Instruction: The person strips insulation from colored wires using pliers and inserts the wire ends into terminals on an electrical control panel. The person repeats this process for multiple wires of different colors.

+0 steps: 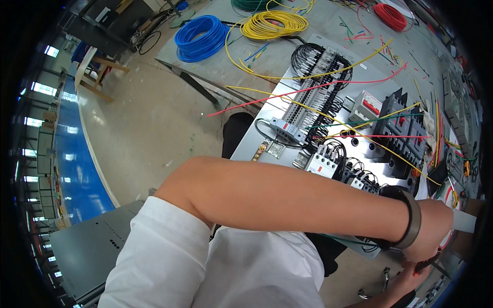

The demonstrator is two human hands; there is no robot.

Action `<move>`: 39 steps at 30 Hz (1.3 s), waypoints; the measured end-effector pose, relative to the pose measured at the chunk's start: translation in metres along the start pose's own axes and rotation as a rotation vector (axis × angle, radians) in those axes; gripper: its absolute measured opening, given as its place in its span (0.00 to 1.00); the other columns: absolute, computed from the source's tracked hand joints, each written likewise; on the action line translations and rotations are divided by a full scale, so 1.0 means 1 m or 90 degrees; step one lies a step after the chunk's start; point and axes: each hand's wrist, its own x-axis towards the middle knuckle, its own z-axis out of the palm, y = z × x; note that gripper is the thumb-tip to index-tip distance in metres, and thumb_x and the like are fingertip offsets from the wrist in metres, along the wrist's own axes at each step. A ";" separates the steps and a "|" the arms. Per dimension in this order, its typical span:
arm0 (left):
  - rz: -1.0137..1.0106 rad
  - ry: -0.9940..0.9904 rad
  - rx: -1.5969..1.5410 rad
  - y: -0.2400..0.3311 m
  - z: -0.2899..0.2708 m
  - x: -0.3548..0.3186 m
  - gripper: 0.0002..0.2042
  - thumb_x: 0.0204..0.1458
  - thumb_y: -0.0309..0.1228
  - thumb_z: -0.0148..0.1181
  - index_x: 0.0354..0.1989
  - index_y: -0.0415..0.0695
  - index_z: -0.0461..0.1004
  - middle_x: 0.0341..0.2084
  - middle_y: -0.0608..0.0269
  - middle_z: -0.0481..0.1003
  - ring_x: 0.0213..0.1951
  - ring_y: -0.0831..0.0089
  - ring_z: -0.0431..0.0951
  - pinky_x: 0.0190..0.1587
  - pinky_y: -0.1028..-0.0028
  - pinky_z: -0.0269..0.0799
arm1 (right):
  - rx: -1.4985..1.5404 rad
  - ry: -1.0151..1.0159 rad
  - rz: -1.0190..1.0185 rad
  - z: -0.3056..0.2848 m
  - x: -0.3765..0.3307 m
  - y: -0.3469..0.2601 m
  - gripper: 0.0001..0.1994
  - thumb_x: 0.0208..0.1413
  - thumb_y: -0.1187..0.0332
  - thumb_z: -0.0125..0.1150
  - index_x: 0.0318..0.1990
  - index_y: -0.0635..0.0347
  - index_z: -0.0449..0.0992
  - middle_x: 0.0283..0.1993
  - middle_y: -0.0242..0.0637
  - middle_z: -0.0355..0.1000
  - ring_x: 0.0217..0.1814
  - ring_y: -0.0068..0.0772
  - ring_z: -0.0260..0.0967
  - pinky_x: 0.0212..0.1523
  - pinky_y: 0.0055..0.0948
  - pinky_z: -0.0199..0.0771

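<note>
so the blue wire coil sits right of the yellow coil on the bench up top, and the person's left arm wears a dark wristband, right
Not quite. In the head view the blue wire coil sits left of the yellow coil, not right of it. The rest holds: both lie on the bench up top, and the left arm wears a dark wristband near the left hand.

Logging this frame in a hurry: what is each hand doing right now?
Left hand: curled shut at the panel's edge, apparently on a dark, red-tipped tool handle.
Right hand: only partly in view just below it; open or shut cannot be told.
</note>
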 end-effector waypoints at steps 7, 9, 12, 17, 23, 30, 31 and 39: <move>-0.011 0.212 0.174 0.004 0.040 0.011 0.07 0.35 0.27 0.71 0.25 0.38 0.85 0.26 0.47 0.82 0.35 0.54 0.87 0.41 0.60 0.82 | 0.070 0.000 -0.035 0.007 0.001 -0.015 0.23 0.67 0.66 0.63 0.63 0.72 0.71 0.57 0.42 0.73 0.56 0.30 0.71 0.54 0.27 0.69; -0.008 0.211 0.154 0.000 0.041 0.012 0.08 0.35 0.27 0.71 0.26 0.38 0.85 0.27 0.47 0.83 0.35 0.53 0.87 0.41 0.60 0.82 | 0.062 -0.001 -0.043 0.005 0.001 -0.013 0.22 0.67 0.66 0.63 0.63 0.72 0.71 0.56 0.41 0.73 0.55 0.30 0.71 0.53 0.27 0.69; 0.027 0.091 0.081 0.000 0.014 0.001 0.06 0.38 0.25 0.68 0.25 0.35 0.84 0.24 0.46 0.81 0.32 0.51 0.86 0.36 0.59 0.81 | 0.013 0.053 -0.014 0.010 -0.003 -0.020 0.23 0.67 0.62 0.64 0.60 0.72 0.72 0.53 0.41 0.74 0.51 0.29 0.71 0.50 0.29 0.70; 0.015 -0.042 0.031 -0.002 -0.011 -0.005 0.06 0.43 0.25 0.67 0.23 0.33 0.83 0.22 0.45 0.81 0.30 0.50 0.85 0.35 0.58 0.81 | -0.086 0.030 0.113 0.003 0.005 -0.023 0.24 0.66 0.61 0.64 0.59 0.74 0.72 0.54 0.45 0.74 0.53 0.33 0.72 0.55 0.35 0.71; 0.050 0.164 0.230 -0.001 0.032 0.009 0.10 0.44 0.30 0.68 0.32 0.36 0.84 0.24 0.52 0.80 0.29 0.54 0.84 0.33 0.59 0.80 | -0.005 0.063 -0.056 0.020 0.006 -0.031 0.17 0.67 0.62 0.64 0.50 0.69 0.74 0.40 0.32 0.72 0.38 0.23 0.65 0.38 0.25 0.61; 0.036 -0.056 0.069 -0.003 -0.004 0.005 0.06 0.39 0.26 0.69 0.24 0.37 0.83 0.24 0.47 0.81 0.34 0.52 0.86 0.37 0.60 0.81 | -0.040 0.051 -0.019 0.003 0.013 -0.012 0.14 0.68 0.60 0.65 0.47 0.65 0.75 0.36 0.29 0.72 0.34 0.19 0.63 0.34 0.22 0.58; 0.009 -0.098 0.067 -0.001 -0.010 0.004 0.06 0.36 0.25 0.68 0.23 0.35 0.83 0.26 0.43 0.82 0.35 0.51 0.86 0.39 0.60 0.81 | -0.023 0.053 0.023 0.010 0.011 -0.027 0.14 0.68 0.60 0.65 0.46 0.64 0.75 0.35 0.29 0.72 0.34 0.19 0.63 0.34 0.22 0.58; 0.037 0.021 0.109 -0.009 0.010 0.006 0.07 0.40 0.30 0.69 0.28 0.41 0.87 0.28 0.47 0.83 0.38 0.52 0.87 0.41 0.61 0.82 | -0.039 0.096 -0.046 0.009 0.009 -0.016 0.14 0.69 0.59 0.65 0.44 0.62 0.74 0.30 0.25 0.66 0.31 0.18 0.60 0.32 0.22 0.54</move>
